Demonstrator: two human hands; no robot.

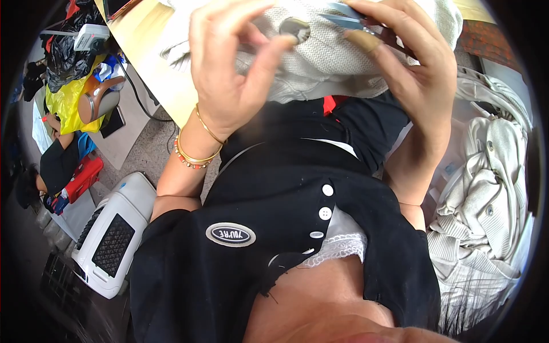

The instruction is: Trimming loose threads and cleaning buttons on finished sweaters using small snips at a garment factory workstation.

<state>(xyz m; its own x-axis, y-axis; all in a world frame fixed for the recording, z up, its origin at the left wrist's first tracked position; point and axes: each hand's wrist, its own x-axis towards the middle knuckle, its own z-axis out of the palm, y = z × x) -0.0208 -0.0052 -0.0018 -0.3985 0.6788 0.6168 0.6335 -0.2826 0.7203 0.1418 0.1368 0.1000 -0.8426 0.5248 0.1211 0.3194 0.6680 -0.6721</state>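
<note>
A cream knitted garment lies bunched over the table edge in front of me, with a large shiny round button on it. My left hand rests on the knit with its fingers apart, and its thumb tip meets the button's lower edge. In my right hand is a pair of blue-grey thread snips, pointing left just above the cloth. A tan finger cover sits on the right thumb. My right fingers partly hide the snips' rear end.
Light wood tabletop shows at upper left. Several cream knits with buttons are heaped at my right. On the left are a white machine-like case, a yellow bag, a brown-and-silver rounded device, and another person's arm.
</note>
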